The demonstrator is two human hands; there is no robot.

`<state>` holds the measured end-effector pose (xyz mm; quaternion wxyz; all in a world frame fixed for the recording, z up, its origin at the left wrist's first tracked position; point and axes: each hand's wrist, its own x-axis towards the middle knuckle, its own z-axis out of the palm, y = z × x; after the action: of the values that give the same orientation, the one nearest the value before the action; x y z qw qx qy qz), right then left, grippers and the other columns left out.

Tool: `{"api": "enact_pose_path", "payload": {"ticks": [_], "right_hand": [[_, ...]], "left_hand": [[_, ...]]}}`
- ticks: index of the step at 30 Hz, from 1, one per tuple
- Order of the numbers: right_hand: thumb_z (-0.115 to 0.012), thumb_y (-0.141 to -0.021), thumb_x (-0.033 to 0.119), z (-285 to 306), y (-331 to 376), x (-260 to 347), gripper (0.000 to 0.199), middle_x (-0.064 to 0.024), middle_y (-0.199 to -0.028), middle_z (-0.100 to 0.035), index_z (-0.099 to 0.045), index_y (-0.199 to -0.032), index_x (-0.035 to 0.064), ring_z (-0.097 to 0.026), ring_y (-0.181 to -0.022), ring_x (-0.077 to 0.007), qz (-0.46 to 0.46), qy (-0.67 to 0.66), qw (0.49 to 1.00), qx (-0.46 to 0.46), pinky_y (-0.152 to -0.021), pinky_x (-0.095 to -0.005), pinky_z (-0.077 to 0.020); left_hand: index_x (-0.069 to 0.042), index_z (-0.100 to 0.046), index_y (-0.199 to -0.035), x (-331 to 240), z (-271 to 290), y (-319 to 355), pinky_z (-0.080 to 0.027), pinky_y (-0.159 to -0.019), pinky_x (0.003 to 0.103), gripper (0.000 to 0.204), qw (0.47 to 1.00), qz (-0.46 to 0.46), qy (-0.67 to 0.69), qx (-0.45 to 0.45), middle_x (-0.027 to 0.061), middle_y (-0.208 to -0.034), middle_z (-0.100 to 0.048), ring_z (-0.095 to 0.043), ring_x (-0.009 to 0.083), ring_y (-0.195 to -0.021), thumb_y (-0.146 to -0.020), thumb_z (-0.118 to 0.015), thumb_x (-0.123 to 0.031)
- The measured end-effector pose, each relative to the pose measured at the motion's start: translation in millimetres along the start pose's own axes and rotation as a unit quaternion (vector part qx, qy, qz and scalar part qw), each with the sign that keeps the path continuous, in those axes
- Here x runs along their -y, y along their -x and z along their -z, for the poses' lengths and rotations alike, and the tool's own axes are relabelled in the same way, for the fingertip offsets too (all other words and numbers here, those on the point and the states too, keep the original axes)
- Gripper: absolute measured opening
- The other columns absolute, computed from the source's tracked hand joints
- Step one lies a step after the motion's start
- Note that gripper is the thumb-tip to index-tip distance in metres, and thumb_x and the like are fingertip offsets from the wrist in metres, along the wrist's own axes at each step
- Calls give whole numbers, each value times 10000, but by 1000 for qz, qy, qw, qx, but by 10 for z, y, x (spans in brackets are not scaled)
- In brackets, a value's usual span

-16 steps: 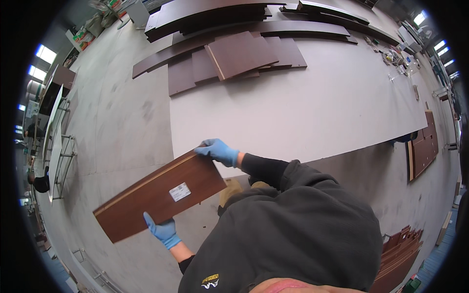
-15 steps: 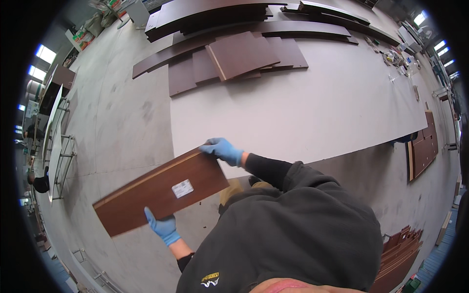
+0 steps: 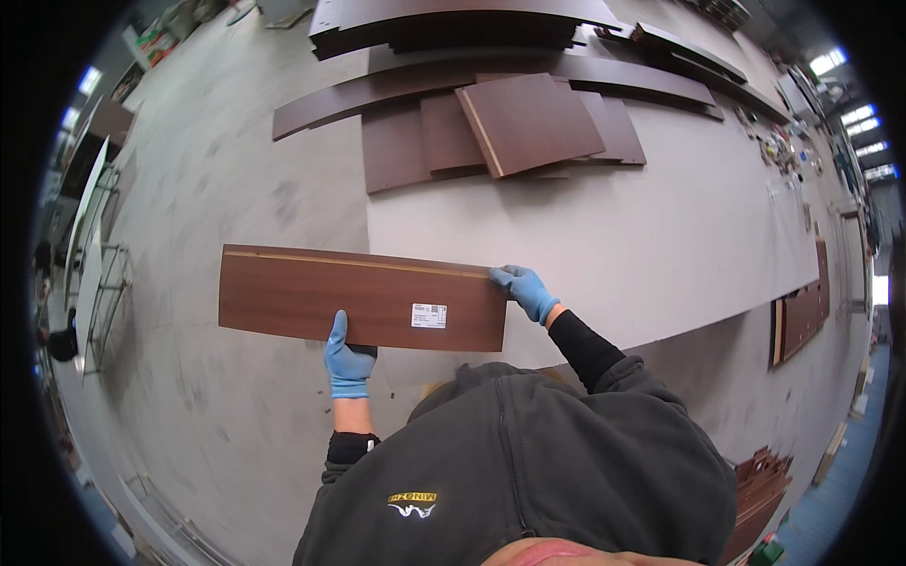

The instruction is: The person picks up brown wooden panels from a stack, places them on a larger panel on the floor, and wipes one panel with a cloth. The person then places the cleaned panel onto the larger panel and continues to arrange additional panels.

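Between my two gloved hands I hold a long dark-brown wooden board, its wide face turned up. A pale groove runs along its far edge, and a white label is stuck near its right end. My left hand, in a blue glove, grips the near edge with the thumb on top; its other fingers are hidden beneath. My right hand, also gloved in blue, pinches the far right corner. The board hangs above the floor, its right part over the edge of a large white sheet surface.
Brown panels lie loosely piled on the far part of the white surface, behind them a long board and a taller stack. Small hardware is scattered at the far right. More panels stand right; a metal-framed rack is left.
The board has swung from a slant to nearly level across my view, its left end moving away from me. Both hands still hold it and have shifted right.
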<state>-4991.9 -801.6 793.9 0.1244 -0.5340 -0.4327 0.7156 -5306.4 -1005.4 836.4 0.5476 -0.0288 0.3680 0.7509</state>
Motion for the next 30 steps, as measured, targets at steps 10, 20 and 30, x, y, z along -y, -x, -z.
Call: {"api": "enact_pose_path", "payload": {"ticks": [10, 20, 30], "right_hand": [[-661, -1005, 436, 1309, -392, -63, 513, -129, -1116, -764, -688, -1238, -20, -708, -978, -209, 173, -2, 939, -297, -902, -341, -553], [-661, -926, 474, 3346, -1276, 846, 550, -196, -1307, -672, -675, -1249, 29, -633, -1221, -360, 148, 339, 760, -535, -1049, -463, -489], [-696, -869, 537, 4034, -1770, 1321, 614, -163, -1306, -625, -638, -1265, 70, -566, -1282, -326, 2, 418, 753, -509, -1043, -480, -483]], "left_hand": [[-125, -560, -1442, -6, -261, -830, -480, -1097, 499, 555, 996, 85, -32, -9, 80, -1420, -617, -577, 286, -1308, -963, -714, -359], [-30, -565, -1413, 0, -442, -1772, -519, -1054, 469, 629, 994, -50, -97, -5, 120, -1369, -635, -617, 317, -1224, -921, -730, -386], [-26, -564, -1413, 266, -764, -2484, -517, -1053, 455, 589, 990, -54, -129, -18, 119, -1363, -636, -619, 313, -1221, -937, -722, -334]]}}
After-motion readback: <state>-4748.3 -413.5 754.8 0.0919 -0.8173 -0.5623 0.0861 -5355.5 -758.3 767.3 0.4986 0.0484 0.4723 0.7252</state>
